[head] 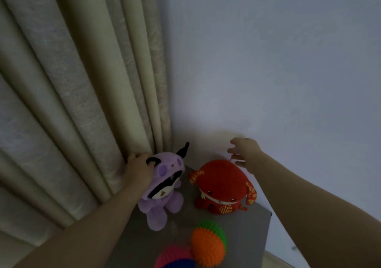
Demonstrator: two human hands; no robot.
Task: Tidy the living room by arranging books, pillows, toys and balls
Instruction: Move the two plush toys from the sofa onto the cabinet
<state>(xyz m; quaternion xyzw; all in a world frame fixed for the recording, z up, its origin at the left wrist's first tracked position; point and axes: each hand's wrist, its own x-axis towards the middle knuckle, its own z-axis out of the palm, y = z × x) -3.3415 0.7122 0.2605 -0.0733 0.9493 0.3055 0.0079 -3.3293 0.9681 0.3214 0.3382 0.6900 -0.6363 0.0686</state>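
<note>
Finding: my left hand [140, 170] grips the purple plush toy [165, 185] by the head, fingers curled round the hood, the toy sitting upright on the grey top [247, 226] hard against the curtain [72, 102]. My right hand [245, 152] hovers behind the red plush toy [222, 185] with fingers spread; a thin loop [232, 157] rises from that toy towards them, and I cannot tell whether any finger has caught it. The red toy sits upright just beside the purple one, not touching it, close to the wall [268, 61]. Two spiky balls lie nearer me on the same top: the orange and green ball [207, 247] and the pink and blue ball [175, 257], touching each other. Assessment: the step appears to be seating the two toys side by side at the back. Recommendation: settle the purple toy's base flat before I let go, since its head is heavy and it may tip forward onto the balls; square both faces to the front, and lift the right hand straight up so the loop does not drag the red toy over
</note>
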